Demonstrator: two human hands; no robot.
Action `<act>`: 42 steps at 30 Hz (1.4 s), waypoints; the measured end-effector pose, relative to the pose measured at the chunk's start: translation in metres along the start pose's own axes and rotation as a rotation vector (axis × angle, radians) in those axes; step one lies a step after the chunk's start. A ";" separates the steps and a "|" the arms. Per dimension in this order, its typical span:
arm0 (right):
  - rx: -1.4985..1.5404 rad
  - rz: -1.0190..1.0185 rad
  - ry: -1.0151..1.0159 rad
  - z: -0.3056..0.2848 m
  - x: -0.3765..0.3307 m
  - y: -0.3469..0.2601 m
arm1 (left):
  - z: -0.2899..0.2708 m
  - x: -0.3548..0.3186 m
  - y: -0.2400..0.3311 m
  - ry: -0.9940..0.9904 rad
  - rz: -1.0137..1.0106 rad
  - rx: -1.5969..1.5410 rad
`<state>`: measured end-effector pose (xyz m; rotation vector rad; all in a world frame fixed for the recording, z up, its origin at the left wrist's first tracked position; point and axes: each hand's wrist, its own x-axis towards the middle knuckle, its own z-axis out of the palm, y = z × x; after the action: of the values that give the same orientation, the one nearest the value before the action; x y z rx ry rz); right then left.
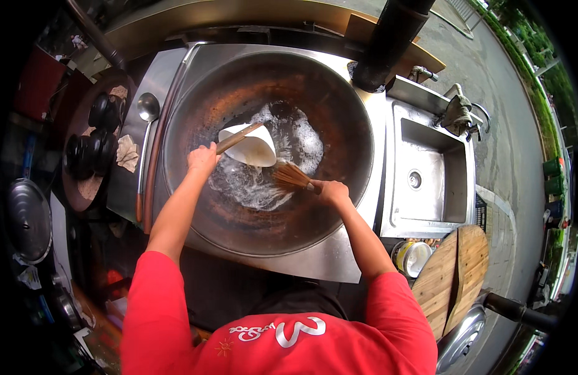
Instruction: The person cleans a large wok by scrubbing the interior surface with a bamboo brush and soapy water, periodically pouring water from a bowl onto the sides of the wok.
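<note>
Covering most of the silver steel surface [349, 257], a large, round, brown-stained metal wok [342, 134] holds foamy water [248, 195]. Left of its middle, the left hand [203, 159] is clamped on the wooden handle of a white, wide-mouthed scoop [254, 151]; just right and nearer, the right hand [331, 192] grips a brown, stiff-bristled brush [291, 177].

Ladle [148, 110] left of wok [344, 150], sink [436, 195] right.
</note>
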<state>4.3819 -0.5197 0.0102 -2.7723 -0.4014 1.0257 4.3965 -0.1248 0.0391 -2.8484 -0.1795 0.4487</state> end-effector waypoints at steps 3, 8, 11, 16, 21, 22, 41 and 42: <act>0.023 0.210 0.206 -0.007 0.028 0.014 | -0.002 -0.018 -0.021 0.134 0.078 0.040; 0.412 0.167 0.140 0.044 0.058 -0.021 | 0.008 -0.050 -0.041 0.089 0.114 0.085; 0.579 0.085 0.127 0.039 0.030 -0.056 | 0.027 -0.071 -0.050 0.001 0.023 0.017; 0.473 0.089 0.105 0.043 0.027 -0.092 | 0.035 -0.070 -0.020 -0.033 -0.087 -0.111; 0.280 0.218 0.219 0.057 0.059 -0.030 | 0.034 -0.068 -0.040 -0.113 -0.070 -0.227; 0.305 0.233 0.206 0.059 0.059 -0.025 | 0.035 -0.071 -0.042 -0.126 -0.078 -0.241; 0.327 -0.042 0.425 0.046 -0.007 -0.072 | 0.023 -0.070 0.008 -0.132 -0.199 -0.144; 0.284 -0.011 0.377 0.059 0.003 -0.065 | 0.020 -0.066 0.017 -0.136 -0.172 -0.138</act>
<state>4.3327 -0.4537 -0.0210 -2.6155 -0.1987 0.4901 4.3289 -0.1471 0.0346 -2.9029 -0.4946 0.6146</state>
